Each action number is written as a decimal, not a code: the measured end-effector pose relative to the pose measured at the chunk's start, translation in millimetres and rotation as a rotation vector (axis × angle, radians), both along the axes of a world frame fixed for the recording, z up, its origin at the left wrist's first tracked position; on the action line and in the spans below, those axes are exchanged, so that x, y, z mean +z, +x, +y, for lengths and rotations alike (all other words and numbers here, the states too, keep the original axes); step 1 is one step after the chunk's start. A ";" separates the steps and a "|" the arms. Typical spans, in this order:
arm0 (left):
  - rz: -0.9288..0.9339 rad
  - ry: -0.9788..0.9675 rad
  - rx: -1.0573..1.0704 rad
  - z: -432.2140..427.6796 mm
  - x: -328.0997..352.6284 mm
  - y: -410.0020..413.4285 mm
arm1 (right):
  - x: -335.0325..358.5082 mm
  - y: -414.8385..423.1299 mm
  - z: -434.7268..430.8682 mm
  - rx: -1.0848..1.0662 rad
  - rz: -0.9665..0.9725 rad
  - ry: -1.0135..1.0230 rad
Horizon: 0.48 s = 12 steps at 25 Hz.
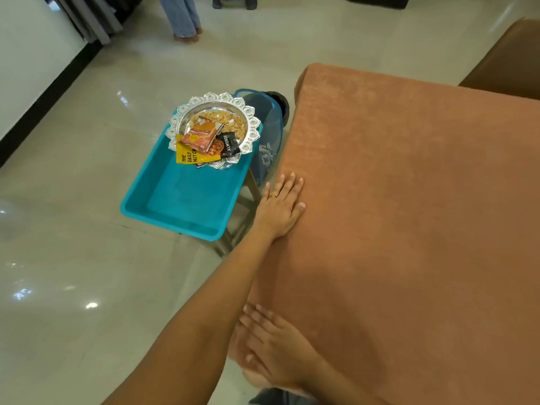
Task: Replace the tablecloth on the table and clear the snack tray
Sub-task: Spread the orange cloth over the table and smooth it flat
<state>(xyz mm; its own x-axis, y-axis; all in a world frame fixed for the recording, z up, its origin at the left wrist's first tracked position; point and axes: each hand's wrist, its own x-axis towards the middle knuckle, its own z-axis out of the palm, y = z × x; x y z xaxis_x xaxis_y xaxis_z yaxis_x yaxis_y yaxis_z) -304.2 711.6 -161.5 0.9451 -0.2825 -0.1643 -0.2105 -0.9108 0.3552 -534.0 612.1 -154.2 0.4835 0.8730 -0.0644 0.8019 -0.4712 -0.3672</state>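
An orange-brown tablecloth (409,214) covers the table and drapes over its left edge. My left hand (282,207) lies flat on the cloth near that edge, fingers spread, a ring on one finger. My right hand (270,344) rests flat on the cloth's near left corner, fingers apart. A silver scalloped snack tray (253,119) with loose nuts, an orange packet (201,134), a yellow packet (185,156) and a black almonds packet (229,144) sits on the far end of a turquoise plastic tub (181,200), left of the table.
The tub rests on a metal stool (244,211). A blue mesh bin (267,135) stands between the tray and the table. Another person's legs (184,19) stand at the far side of the glossy tiled floor. A brown seat (514,62) is at the far right.
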 end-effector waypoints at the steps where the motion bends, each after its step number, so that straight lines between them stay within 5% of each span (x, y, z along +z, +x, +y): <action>1: -0.011 0.021 0.003 -1.9 4.3 -0.2 | -0.1 -17.7 -1.1 0.033 -0.003 -0.032; 7: -0.144 -0.108 -0.047 -12.5 13.5 -66.2 | 0.2 -7.4 -32.8 -0.294 0.012 -0.070; 12: -0.116 0.040 -0.153 -0.9 2.2 -91.2 | -2.1 -43.0 -22.8 -0.034 -0.071 -0.128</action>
